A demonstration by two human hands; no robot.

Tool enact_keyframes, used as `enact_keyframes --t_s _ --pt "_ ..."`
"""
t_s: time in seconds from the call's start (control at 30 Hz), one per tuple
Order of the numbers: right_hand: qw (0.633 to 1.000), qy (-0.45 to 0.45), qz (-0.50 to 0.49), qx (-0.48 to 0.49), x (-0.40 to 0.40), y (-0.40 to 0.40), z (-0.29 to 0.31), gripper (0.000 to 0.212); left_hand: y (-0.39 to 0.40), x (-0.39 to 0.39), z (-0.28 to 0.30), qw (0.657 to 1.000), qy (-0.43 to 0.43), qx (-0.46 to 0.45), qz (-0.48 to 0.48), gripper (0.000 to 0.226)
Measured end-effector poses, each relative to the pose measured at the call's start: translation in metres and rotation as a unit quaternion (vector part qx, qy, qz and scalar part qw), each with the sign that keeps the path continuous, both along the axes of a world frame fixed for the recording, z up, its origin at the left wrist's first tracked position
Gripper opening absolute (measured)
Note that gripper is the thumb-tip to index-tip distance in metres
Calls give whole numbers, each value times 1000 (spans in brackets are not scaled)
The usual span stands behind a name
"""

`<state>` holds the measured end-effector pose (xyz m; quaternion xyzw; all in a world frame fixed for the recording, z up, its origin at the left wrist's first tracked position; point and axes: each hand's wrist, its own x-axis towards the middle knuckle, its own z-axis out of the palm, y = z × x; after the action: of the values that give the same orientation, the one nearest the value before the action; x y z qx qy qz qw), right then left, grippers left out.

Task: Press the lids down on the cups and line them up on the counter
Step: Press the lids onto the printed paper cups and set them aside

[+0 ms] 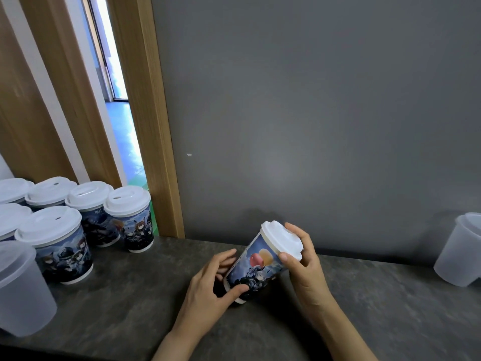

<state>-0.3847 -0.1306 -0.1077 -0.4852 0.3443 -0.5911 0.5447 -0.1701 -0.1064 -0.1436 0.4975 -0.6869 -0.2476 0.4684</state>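
Note:
A printed paper cup [256, 268] with a white lid [282, 239] is tilted to the right above the dark counter [130, 303]. My left hand [210, 285] grips its lower part, thumb across the base. My right hand [302, 259] curls round the lid's rim, thumb on the near edge. Several lidded printed cups [128, 217] stand in rows at the left end of the counter.
A translucent plastic jug [23, 290] stands at the near left and another [460, 254] at the far right. A grey wall rises right behind the counter. A wooden door frame [156, 126] and a gap lie behind the lined-up cups.

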Motion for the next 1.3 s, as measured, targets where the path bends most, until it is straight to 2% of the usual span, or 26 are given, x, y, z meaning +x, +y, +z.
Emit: enact_keyframes --t_s 0.07,0.23,0.43,0.6,0.8,1.1,1.23,1.3 --pt "999 32 -25 -34 -1 7 9 64 -2 -7 -1 1000 11 11 -8 70" --pt "984 132 -82 -85 -25 19 27 67 -8 -46 -7 998 31 28 -43 67" --pt "935 286 -157 -140 -69 37 32 63 -15 -104 -6 993 3 25 -111 62" --pt "916 312 -208 -144 -118 51 33 60 -16 -158 -7 988 -1 30 -153 53" --pt "886 359 -248 -154 -185 71 27 68 -17 -226 -6 977 -13 57 -206 48" --pt "863 359 -331 -126 -293 104 26 64 -2 -353 2 961 -6 52 -273 46" --pt "847 347 -385 -116 -340 115 20 72 10 -409 1 959 3 39 -282 44" --pt "849 331 -395 -114 -359 120 11 84 15 -431 -2 958 2 41 -283 43"
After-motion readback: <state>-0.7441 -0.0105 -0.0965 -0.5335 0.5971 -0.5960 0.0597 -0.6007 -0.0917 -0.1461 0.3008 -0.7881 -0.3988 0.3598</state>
